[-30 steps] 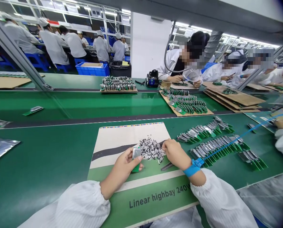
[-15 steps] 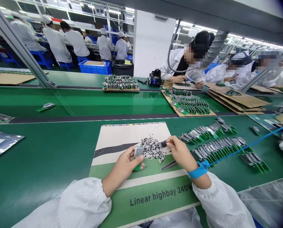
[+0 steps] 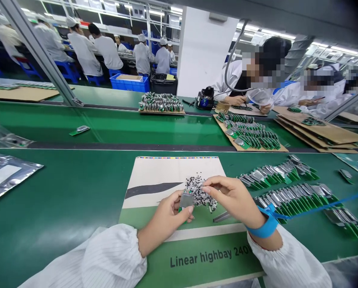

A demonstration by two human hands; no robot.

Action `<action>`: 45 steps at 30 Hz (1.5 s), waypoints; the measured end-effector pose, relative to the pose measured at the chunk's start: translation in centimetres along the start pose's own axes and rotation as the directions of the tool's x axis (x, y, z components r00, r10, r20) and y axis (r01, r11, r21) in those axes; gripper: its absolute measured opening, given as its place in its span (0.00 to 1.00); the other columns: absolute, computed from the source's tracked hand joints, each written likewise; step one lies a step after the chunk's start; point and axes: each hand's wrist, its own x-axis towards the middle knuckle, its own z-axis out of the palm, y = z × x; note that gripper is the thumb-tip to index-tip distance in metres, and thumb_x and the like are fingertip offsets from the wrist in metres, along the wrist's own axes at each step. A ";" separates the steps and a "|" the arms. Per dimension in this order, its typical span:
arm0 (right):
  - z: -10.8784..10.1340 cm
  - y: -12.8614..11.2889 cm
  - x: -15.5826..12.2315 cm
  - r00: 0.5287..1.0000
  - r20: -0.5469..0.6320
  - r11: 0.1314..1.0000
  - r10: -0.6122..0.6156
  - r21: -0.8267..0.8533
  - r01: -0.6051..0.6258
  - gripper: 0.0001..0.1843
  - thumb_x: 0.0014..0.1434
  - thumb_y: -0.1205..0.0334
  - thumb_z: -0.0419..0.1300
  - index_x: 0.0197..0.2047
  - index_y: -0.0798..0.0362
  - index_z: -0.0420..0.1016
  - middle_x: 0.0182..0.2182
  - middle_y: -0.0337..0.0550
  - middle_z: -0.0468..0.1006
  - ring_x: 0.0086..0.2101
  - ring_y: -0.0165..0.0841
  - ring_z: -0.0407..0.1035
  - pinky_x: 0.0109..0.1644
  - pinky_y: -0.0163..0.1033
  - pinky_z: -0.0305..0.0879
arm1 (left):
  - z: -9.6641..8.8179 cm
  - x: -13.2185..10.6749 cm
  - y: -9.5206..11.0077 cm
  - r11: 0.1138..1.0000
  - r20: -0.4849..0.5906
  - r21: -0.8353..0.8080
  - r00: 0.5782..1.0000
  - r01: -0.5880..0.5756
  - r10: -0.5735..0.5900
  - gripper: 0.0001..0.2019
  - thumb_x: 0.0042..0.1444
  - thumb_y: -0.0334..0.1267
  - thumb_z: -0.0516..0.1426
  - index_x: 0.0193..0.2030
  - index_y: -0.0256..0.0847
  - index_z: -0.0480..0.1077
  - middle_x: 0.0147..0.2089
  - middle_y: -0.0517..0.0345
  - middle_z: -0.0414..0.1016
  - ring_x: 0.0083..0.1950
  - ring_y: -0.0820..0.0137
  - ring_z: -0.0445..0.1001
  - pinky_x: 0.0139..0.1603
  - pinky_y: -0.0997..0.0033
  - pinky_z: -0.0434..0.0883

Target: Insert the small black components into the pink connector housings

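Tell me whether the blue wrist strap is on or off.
On: the blue wrist strap circles the wrist of the right hand, beside the white sleeve, its blue cord running rightward.

Looks like an electronics factory, going by the rows of circuit boards (image 3: 295,196) on a green bench (image 3: 77,192) and the white-coated people (image 3: 108,52) behind, apparently seated on blue stools (image 3: 67,72), though blurred.

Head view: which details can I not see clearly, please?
In the head view:
Circuit board: partly covered by the left hand.
Tweezers: rear end hidden by the right hand.
Right fingertips: too small to tell whether they pinch anything.
Lettering: its end hidden by the right sleeve.
Silver bag: cut off by the left edge.
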 end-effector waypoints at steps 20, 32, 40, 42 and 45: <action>2.5 -0.3 -2.0 0.920 -0.060 0.905 -0.388 -0.213 0.368 0.11 0.60 0.76 0.56 0.42 0.53 0.72 0.34 0.45 0.79 0.36 0.34 0.73 0.39 0.40 0.73 | 0.6 -0.9 0.8 0.996 0.060 0.085 0.998 0.001 -0.006 0.09 0.58 0.43 0.57 0.40 0.40 0.67 0.30 0.58 0.69 0.30 0.69 0.69 0.30 0.70 0.68; 3.5 0.2 -2.4 0.900 -0.091 0.878 -0.426 -0.283 0.387 0.13 0.58 0.76 0.58 0.44 0.52 0.71 0.34 0.46 0.79 0.37 0.36 0.73 0.39 0.43 0.73 | 0.8 -0.8 1.2 0.993 0.050 0.113 0.998 -0.035 0.029 0.05 0.56 0.38 0.57 0.37 0.41 0.66 0.27 0.63 0.66 0.25 0.75 0.62 0.24 0.76 0.64; 3.7 0.0 -2.2 0.882 -0.114 0.855 -0.457 -0.330 0.401 0.13 0.59 0.75 0.58 0.45 0.51 0.72 0.33 0.45 0.80 0.35 0.36 0.75 0.37 0.43 0.74 | 0.7 -0.8 1.2 0.989 0.058 0.141 0.997 -0.054 0.046 0.05 0.57 0.39 0.57 0.37 0.42 0.67 0.28 0.63 0.67 0.26 0.74 0.64 0.26 0.75 0.65; 3.7 0.0 -2.2 0.878 -0.118 0.852 -0.464 -0.333 0.405 0.13 0.59 0.75 0.58 0.45 0.51 0.72 0.32 0.45 0.80 0.35 0.36 0.75 0.36 0.43 0.74 | 0.7 -0.8 1.2 0.990 0.062 0.130 0.997 -0.054 0.046 0.04 0.57 0.39 0.57 0.37 0.42 0.67 0.27 0.63 0.67 0.25 0.75 0.63 0.25 0.75 0.64; 3.7 -0.1 -2.3 0.880 -0.117 0.853 -0.461 -0.333 0.402 0.13 0.59 0.75 0.58 0.45 0.50 0.72 0.32 0.45 0.80 0.35 0.37 0.75 0.36 0.43 0.75 | 0.7 -0.8 1.2 0.990 0.059 0.128 0.997 -0.059 0.051 0.04 0.56 0.38 0.57 0.37 0.42 0.67 0.28 0.63 0.67 0.26 0.74 0.63 0.25 0.76 0.64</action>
